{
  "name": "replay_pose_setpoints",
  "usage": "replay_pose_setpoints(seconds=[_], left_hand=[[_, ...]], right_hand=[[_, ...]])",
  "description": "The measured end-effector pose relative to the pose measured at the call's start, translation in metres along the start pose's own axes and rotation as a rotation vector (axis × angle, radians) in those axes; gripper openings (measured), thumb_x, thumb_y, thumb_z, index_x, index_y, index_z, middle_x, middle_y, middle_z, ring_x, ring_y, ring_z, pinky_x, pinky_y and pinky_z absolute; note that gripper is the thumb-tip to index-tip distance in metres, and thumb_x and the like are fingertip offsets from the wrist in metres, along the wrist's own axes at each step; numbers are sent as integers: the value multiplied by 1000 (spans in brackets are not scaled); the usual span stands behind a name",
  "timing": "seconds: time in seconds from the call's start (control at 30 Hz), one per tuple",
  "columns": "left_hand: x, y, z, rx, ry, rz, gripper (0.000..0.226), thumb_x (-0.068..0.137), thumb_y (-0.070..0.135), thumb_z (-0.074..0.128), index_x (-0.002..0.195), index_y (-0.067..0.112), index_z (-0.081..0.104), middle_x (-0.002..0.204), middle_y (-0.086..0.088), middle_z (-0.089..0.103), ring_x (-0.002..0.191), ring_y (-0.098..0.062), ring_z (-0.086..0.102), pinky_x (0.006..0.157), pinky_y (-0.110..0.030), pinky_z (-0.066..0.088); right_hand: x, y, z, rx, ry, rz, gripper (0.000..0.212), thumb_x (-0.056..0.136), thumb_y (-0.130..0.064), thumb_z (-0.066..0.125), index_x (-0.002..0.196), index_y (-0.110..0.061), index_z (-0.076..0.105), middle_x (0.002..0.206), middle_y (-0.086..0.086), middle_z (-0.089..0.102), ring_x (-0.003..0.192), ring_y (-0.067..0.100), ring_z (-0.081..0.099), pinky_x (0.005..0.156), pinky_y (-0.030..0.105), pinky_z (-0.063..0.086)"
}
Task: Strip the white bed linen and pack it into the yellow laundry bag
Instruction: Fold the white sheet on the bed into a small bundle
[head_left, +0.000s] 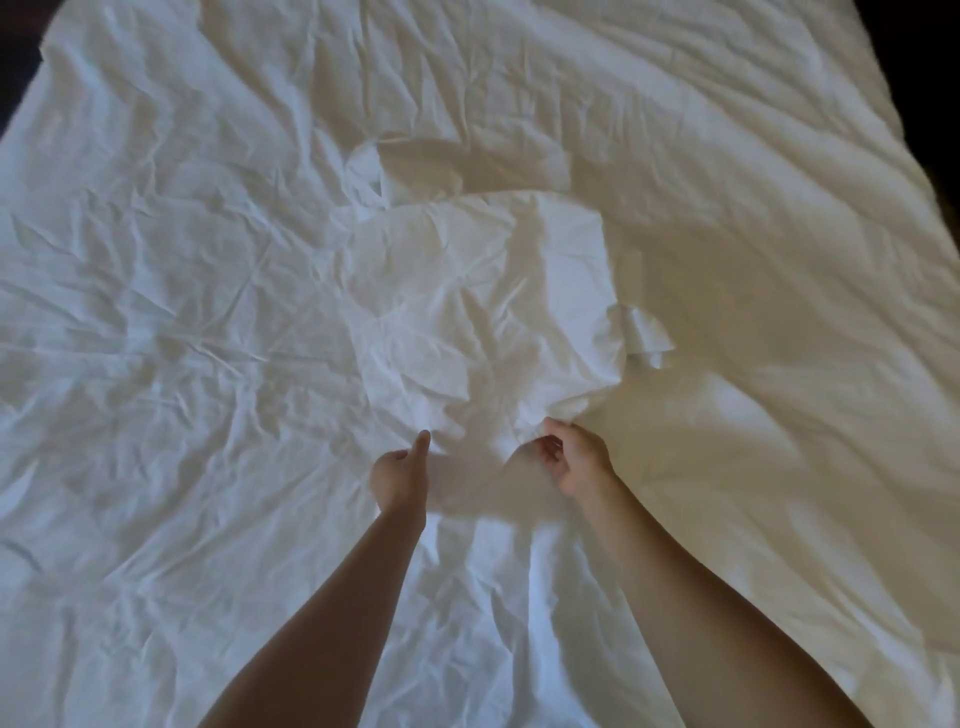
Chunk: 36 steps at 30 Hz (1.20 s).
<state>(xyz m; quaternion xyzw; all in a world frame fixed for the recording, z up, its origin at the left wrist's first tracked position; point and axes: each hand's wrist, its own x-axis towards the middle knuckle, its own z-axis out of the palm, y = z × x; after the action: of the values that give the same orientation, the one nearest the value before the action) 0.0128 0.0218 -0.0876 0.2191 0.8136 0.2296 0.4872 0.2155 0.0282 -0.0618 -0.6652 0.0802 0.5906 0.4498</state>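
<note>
Two bare forearms reach forward over the bed. On the right hand the fingers curl round a bunched edge of the white linen, lifted in a crumpled fold mid-bed. Just beside it, the left hand touches the wrinkled sheet, one finger outstretched.

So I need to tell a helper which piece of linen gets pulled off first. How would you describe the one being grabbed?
Start from the big wrinkled white sheet covering the whole bed. Near its middle lies a smaller white piece, likely a pillowcase, loose on top. Its near edge is bunched in the right hand, the left hand is beside it, and unlike the flat sheet it has free edges that curl up.
</note>
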Motion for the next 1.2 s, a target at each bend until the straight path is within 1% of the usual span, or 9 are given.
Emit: replay_pose_setpoints(seconds=[0.1,0.17,0.23,0.33,0.43,0.67,0.9,1.07,1.2], left_hand=[[-9,5,-4,-239,-54,-18,28,99,23,60,82,0,61,73,-6,64,68,-16,60,59,-21,44],[-18,6,-10,-307,-54,-3,18,100,18,56,95,2,62,81,-7,70,74,-14,66,67,-25,52],[-22,3,-16,-298,-77,-25,21,97,20,61,99,0,61,83,-10,67,74,-21,65,66,-32,54],[-28,-7,-20,-260,-182,-136,29,91,22,71,93,-5,60,87,-17,61,85,-31,62,64,-35,56],[-40,-11,-21,-468,-220,-191,16,93,5,67,83,-2,56,88,-14,57,95,-29,60,62,-31,61],[-71,1,-62,-691,-173,67,17,100,11,56,87,-1,57,76,-10,59,78,-21,64,67,-29,60],[-119,42,-139,-680,-333,379,23,105,12,44,107,-1,63,95,-8,74,100,-30,69,80,-36,60],[-165,100,-190,-713,-367,538,30,105,12,45,127,-2,59,113,-13,72,107,-26,69,83,-39,60],[-198,151,-230,-703,-243,598,21,102,12,53,109,-3,65,99,-12,70,102,-30,70,76,-36,60]], right_hand=[[-14,2,-2,35,-1,-39,20,87,9,65,76,-5,56,74,10,58,67,17,58,50,20,54],[-26,3,-5,24,2,-73,21,85,7,68,74,-5,56,74,10,60,67,17,60,55,21,56],[-37,4,-7,35,-3,-102,22,85,6,70,72,-4,56,76,11,61,68,18,63,59,23,57],[-56,3,-6,123,-58,-90,14,86,6,69,78,-3,62,79,10,66,69,17,66,58,24,57],[-68,4,-3,128,-84,-89,10,88,6,66,84,-3,63,79,10,65,71,17,63,56,23,57],[-88,16,-13,164,-23,-2,12,88,7,65,84,-4,63,82,11,65,73,18,62,51,21,56],[-150,10,-2,358,-132,83,11,88,5,65,93,-5,66,80,6,71,69,15,67,51,21,55],[-210,-21,27,516,-169,-48,5,90,-6,68,94,-10,66,72,2,73,55,9,68,47,19,53],[-282,-62,45,463,-182,-236,6,90,-5,69,95,-6,66,72,4,71,55,10,67,50,19,53]])
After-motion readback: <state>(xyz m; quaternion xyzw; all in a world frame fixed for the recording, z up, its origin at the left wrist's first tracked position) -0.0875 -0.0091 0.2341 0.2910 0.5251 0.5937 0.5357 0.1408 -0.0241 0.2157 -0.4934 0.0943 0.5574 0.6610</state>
